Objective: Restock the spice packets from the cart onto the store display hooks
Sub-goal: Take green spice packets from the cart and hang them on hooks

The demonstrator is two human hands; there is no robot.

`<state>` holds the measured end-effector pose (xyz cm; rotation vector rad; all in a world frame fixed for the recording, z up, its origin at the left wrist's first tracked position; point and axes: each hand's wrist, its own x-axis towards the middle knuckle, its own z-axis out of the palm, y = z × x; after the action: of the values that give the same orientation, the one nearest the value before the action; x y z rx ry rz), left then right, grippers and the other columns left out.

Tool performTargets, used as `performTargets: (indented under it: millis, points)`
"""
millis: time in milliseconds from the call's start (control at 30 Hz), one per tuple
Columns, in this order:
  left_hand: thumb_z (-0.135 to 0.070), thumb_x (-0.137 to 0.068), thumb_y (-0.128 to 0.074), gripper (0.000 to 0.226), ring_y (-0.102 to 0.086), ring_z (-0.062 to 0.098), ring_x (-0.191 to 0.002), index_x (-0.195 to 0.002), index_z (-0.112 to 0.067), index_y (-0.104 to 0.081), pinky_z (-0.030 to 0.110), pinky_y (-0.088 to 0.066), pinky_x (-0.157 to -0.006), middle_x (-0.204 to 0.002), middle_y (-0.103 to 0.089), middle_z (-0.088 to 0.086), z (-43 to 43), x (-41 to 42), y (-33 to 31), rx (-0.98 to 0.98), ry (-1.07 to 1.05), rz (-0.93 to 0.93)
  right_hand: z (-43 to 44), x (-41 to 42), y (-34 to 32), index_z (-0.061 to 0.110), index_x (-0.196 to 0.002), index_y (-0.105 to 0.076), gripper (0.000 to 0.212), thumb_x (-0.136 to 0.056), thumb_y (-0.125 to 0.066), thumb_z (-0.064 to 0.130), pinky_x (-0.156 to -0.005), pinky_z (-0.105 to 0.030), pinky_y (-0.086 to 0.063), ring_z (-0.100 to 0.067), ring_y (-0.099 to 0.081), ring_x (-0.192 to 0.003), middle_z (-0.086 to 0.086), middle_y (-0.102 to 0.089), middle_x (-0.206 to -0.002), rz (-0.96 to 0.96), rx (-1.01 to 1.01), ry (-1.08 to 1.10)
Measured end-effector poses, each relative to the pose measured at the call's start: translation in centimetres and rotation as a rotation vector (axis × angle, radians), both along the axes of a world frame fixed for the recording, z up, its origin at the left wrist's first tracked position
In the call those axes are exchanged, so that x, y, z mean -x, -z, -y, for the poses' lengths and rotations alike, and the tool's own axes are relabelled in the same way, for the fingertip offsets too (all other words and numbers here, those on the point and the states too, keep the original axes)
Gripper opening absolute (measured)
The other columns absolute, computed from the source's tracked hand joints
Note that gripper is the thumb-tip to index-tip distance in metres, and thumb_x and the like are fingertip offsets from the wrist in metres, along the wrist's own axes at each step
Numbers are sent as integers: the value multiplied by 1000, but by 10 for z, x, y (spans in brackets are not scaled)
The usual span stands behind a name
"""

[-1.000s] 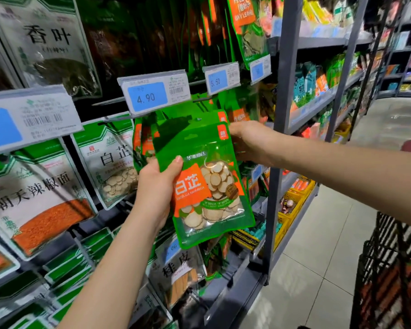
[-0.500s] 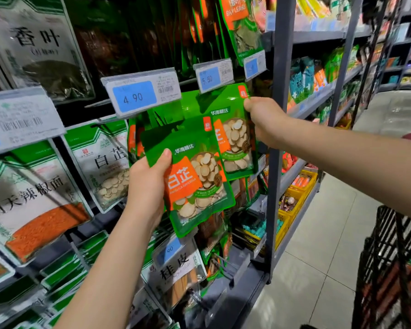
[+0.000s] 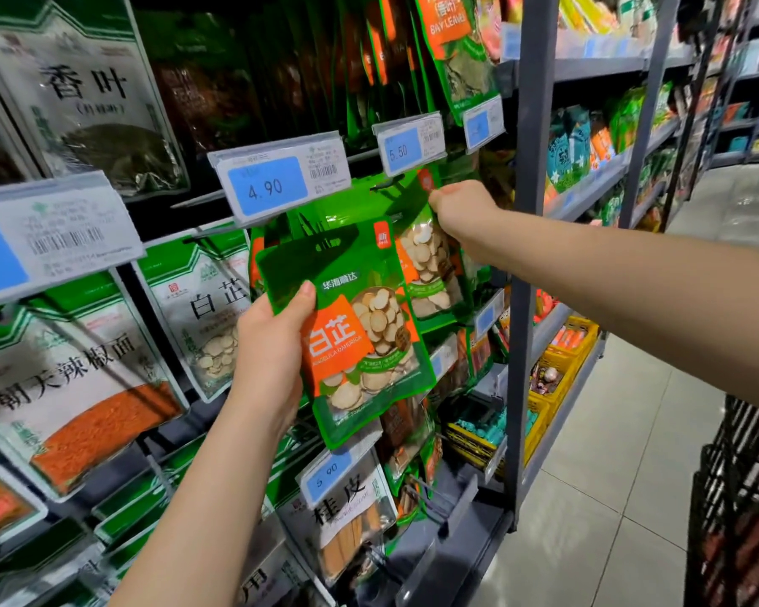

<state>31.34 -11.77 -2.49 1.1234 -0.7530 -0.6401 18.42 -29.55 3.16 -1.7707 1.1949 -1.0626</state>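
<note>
Change: a second ago both hands were on what looked like one green packet. Half a second ago a second packet had come away in the right hand. Now it sits higher, with its top edge tucked just under the 5.50 price tag (image 3: 409, 144).
Left hand (image 3: 275, 357): grips the front packet (image 3: 364, 339) by its left edge, thumb curled over the printed face and fingers hidden behind it.
Right hand (image 3: 461, 210): fingers are curled and pinch the top right corner of the rear packet (image 3: 428, 265).
Front packet: held in front of the display, below the 4.90 price tag (image 3: 281, 181). Its long axis runs top to bottom and is tilted, with the hang-hole end up and leaning left and the bottom swung right. The printed face is toward the camera.
Rear packet: sits nearer upright, long axis vertical, hang end up and face outward. Its left part is covered by the front packet.
Display hook (image 3: 200, 199): a bare metal rod juts out beside the 4.90 tag. Whether the rear packet is threaded on a hook cannot be told.
Cart (image 3: 737, 497): black wire frame at the right edge, well apart from both packets.
</note>
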Motion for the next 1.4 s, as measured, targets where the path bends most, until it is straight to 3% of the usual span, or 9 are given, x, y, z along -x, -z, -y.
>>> performTargets:
  millis: [167,233,333,467,600,733,967,1167,1400]
  points:
    - [-11,-95,-56,15,-65,8,-55,-82,-20,-54,33,-53,-63,-57,-67,-8,4,-1,1,5,-20,-16,-10,-2,11,5,-118,-53,33,-97,-52,30,-72,-28,-37,-26,-53,-95,-11,-56,-112,-315,174,46]
    - [-11,-95,-56,13,-65,9,-54,-85,-19,-54,30,-54,-58,-57,-68,-8,8,1,-2,1,-10,-29,-15,4,12,8,-115,-55,30,-98,-51,32,-73,-29,-39,-22,-56,-92,-7,-59,-104,-170,172,-26]
    - [-14,-94,-58,5,-67,14,-56,-89,-13,-57,32,-56,-62,-62,-69,-3,18,6,-8,-28,-11,-13,-28,7,4,13,-93,-56,30,-100,-45,39,-71,-29,-44,-15,-55,-73,2,-58,-77,184,-154,-285]
    - [-25,-95,-58,16,-66,22,-64,-84,-13,-58,46,-55,-77,-72,-68,4,34,14,-19,-81,-35,103,-30,0,6,8,-124,-52,39,-92,-61,29,-98,-48,-45,-29,-56,-114,-10,-59,-124,250,-278,-312]
    - [-31,-98,-53,27,-64,20,-63,-83,-9,-56,39,-52,-74,-72,-65,4,52,23,-31,-116,-11,194,-21,4,1,4,-134,-44,48,-93,-60,23,-107,-51,-37,-30,-52,-118,-10,-54,-127,355,-245,-190]
    - [-33,-99,-49,34,-63,18,-64,-97,0,-59,32,-50,-68,-76,-65,6,70,31,-39,-161,-6,247,-7,11,1,7,-128,-50,39,-94,-58,24,-105,-50,-39,-25,-52,-111,-3,-53,-119,387,-186,-110]
    - [-36,-98,-53,28,-63,17,-63,-78,-15,-55,35,-51,-79,-66,-65,-1,84,32,-47,-196,-45,185,-1,8,0,-4,-106,-60,35,-92,-58,29,-96,-48,-47,-40,-61,-105,-20,-65,-110,352,-126,-36]
    - [-40,-98,-51,34,-63,18,-60,-75,-15,-56,41,-53,-84,-63,-63,0,83,31,-48,-237,-92,178,-7,7,0,14,-80,-54,19,-92,-60,27,-73,-31,-37,-20,-51,-83,-5,-54,-84,284,-8,-16]
    - [-44,-98,-49,37,-62,25,-78,-75,-16,-55,46,-50,-92,-74,-61,5,82,31,-50,-266,-141,207,-9,4,-1,8,-96,-64,21,-92,-62,28,-81,-36,-46,-23,-58,-90,-7,-61,-92,231,43,2]
